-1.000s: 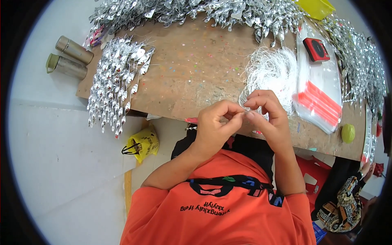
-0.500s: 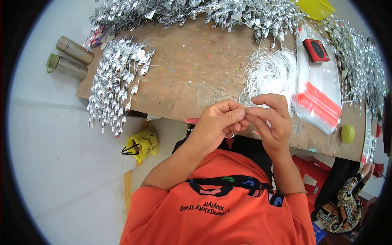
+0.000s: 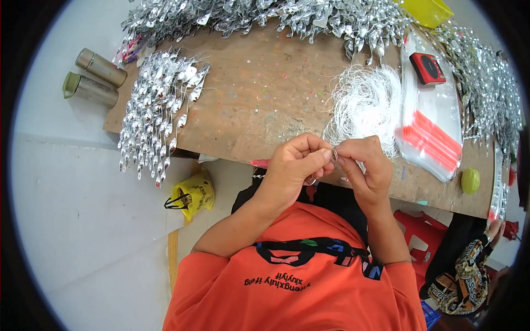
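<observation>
My left hand and my right hand meet in front of my chest, just over the table's near edge. Between the two pinches shows a small, thin ring-like loop; whether it is cord or wire I cannot tell. Thumb and forefinger of the left hand are closed on one side of it, with another thin curved bit by its lower fingers. The right thumb and forefinger pinch at its other side. Just beyond the hands lies a tangled heap of shiny white cord.
Silver leaf-shaped strands hang off the brown table's left side; more line the back. Plastic bags, a red device and a green round object lie right. Two flasks stand left. Another person's patterned sleeve shows.
The right fingers have folded inward and the raised forefinger has come down. A thin loop now shows between both hands' fingertips. The left hand has barely shifted.
</observation>
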`<act>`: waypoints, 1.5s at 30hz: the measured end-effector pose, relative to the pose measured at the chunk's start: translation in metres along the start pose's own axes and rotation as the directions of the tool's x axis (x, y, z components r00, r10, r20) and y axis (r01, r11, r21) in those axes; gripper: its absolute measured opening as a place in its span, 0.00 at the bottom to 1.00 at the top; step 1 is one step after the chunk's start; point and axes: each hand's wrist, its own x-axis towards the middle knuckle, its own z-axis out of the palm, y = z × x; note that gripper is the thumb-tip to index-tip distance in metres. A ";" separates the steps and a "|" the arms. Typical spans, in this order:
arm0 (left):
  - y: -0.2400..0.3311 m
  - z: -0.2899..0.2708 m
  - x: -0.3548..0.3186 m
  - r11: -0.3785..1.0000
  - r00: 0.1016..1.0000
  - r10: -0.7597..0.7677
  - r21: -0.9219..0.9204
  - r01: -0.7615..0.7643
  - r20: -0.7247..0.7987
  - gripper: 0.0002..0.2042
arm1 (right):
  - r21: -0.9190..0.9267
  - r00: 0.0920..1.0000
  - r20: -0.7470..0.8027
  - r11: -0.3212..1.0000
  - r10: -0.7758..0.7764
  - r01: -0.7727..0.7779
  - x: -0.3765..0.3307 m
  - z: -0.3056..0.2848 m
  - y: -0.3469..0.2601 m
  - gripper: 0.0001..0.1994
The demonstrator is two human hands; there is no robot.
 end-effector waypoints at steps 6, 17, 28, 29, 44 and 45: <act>0.003 0.006 -0.003 0.999 0.999 -0.030 0.039 0.031 -0.025 0.05 | -0.053 1.000 -0.012 0.999 -0.011 0.010 -0.002 0.001 0.002 0.04; 0.007 0.008 -0.006 0.977 0.998 -0.012 0.213 0.000 0.054 0.07 | 0.898 0.842 0.257 0.204 0.474 -0.389 0.007 -0.002 -0.004 0.04; 0.014 -0.017 0.002 0.923 0.937 0.041 -0.373 0.098 0.348 0.07 | 0.608 0.806 0.241 0.563 0.541 -0.560 -0.015 0.007 0.007 0.04; 0.014 -0.015 0.000 0.926 0.941 0.054 -0.368 0.077 0.333 0.07 | 0.604 0.797 0.190 0.572 0.573 -0.555 -0.011 0.005 0.006 0.04; 0.105 -0.115 -0.007 -0.142 0.506 0.859 0.987 0.078 0.084 0.06 | 0.477 0.857 -0.082 0.775 0.509 -0.415 0.001 -0.040 0.025 0.13; 0.118 -0.133 -0.004 -0.229 0.482 0.870 0.952 0.203 0.106 0.07 | 0.498 0.859 -0.070 0.764 0.507 -0.410 0.000 -0.037 0.022 0.12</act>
